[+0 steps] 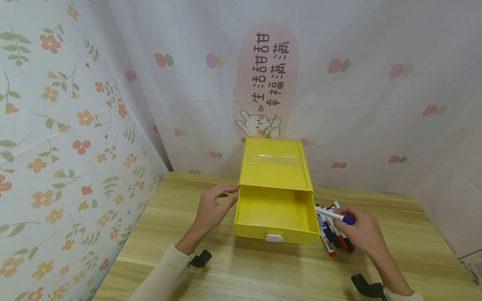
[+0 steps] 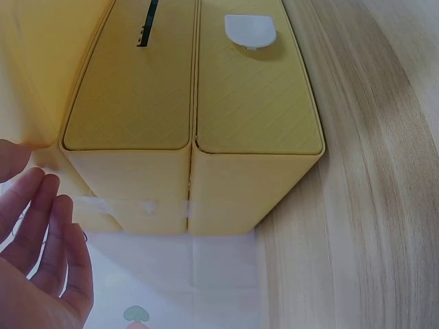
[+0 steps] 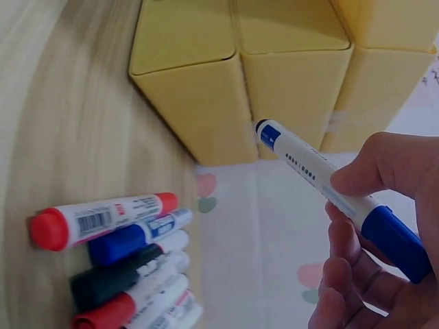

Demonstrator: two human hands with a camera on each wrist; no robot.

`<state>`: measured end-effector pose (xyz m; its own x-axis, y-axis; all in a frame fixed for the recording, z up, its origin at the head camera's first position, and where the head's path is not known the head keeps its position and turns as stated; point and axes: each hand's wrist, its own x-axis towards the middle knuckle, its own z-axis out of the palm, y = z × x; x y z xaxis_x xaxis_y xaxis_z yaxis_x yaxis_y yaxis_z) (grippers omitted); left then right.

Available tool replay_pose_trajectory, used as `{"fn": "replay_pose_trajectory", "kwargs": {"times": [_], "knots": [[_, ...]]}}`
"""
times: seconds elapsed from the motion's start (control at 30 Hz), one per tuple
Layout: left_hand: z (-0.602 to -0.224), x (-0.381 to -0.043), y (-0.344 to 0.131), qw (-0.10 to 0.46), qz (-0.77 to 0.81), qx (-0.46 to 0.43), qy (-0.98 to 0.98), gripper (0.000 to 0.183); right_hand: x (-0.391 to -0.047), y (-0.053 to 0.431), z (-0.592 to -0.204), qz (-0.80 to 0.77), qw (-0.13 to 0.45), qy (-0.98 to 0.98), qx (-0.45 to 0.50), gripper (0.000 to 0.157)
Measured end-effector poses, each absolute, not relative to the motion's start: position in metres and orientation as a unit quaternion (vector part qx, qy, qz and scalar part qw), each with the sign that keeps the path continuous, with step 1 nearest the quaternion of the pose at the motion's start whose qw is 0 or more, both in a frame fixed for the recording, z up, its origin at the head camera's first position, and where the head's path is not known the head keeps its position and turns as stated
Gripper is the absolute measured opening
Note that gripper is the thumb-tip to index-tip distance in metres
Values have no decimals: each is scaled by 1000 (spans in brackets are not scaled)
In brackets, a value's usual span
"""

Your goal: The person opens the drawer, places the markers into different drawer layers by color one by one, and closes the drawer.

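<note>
A yellow drawer box (image 1: pixel 276 177) stands against the back curtain with its top drawer (image 1: pixel 254 231) pulled out, a white handle (image 1: pixel 274 238) on its front. My left hand (image 1: pixel 211 210) is at the box's left side, fingertips right at the drawer's edge. In the left wrist view its fingers are loosely bent, holding nothing. My right hand (image 1: pixel 359 230) pinches a white marker with a blue cap (image 3: pixel 312 175) between thumb and fingers. In the head view the marker lies across the drawer's right side, above a pile of markers (image 3: pixel 116 223) with red, blue and black caps.
Below the open drawer, the left wrist view shows two closed drawers, one with a white handle (image 2: pixel 250 31), one with a black slot (image 2: pixel 148 24). Clear tape (image 1: pixel 276 159) crosses the box's top. The wooden table (image 1: pixel 180 188) meets a patterned curtain (image 1: pixel 203 104) behind.
</note>
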<state>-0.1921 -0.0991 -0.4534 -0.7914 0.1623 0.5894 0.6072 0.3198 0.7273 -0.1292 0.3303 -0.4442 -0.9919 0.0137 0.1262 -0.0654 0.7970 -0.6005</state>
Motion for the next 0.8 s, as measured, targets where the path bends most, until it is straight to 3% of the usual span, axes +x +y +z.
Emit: {"fn": "replay_pose_trajectory", "kwargs": {"times": [0.37,0.8], "knots": [[-454,-193,-100,209,-525,-243,-788,17,-133,336,-424,288,89,-953,37,34],[-453,-193,-99,210,-524,-243,-789,18,-135,338,-396,282,131,-948,61,23]]}}
